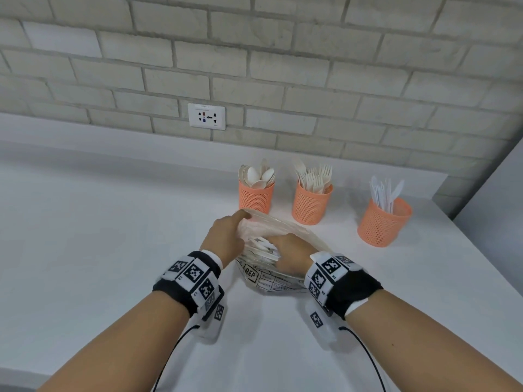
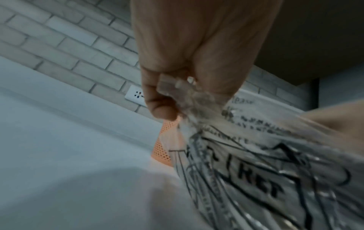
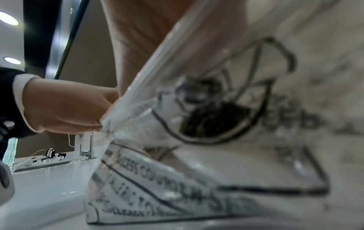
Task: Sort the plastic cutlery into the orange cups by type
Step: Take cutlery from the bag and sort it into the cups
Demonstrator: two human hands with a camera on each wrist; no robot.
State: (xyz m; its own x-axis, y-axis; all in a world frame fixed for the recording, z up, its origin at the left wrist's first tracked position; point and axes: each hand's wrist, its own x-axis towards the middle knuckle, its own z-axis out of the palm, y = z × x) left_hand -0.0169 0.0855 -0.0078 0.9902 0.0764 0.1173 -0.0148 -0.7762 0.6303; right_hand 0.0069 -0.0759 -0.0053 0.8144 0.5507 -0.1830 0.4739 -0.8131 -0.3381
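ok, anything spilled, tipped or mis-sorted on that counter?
Nothing stands out. Three orange mesh cups stand upright holding spoons, forks and knives separately. Both hands are at the clear printed plastic bag.

We observe a white counter (image 1: 99,236) against a grey brick wall (image 1: 254,52) fitted with a wall socket (image 1: 206,116). Three orange mesh cups stand in a row: the spoon cup (image 1: 256,198), the fork cup (image 1: 311,205) and the knife cup (image 1: 382,224), each filled with pale cutlery. Nearer, a clear printed plastic bag (image 1: 268,278) rests on the counter. The left hand (image 1: 225,236) grips the bag's upper edge; the right hand (image 1: 291,251) reaches into its mouth, fingers hidden. Both wrists carry marker-patterned bands.
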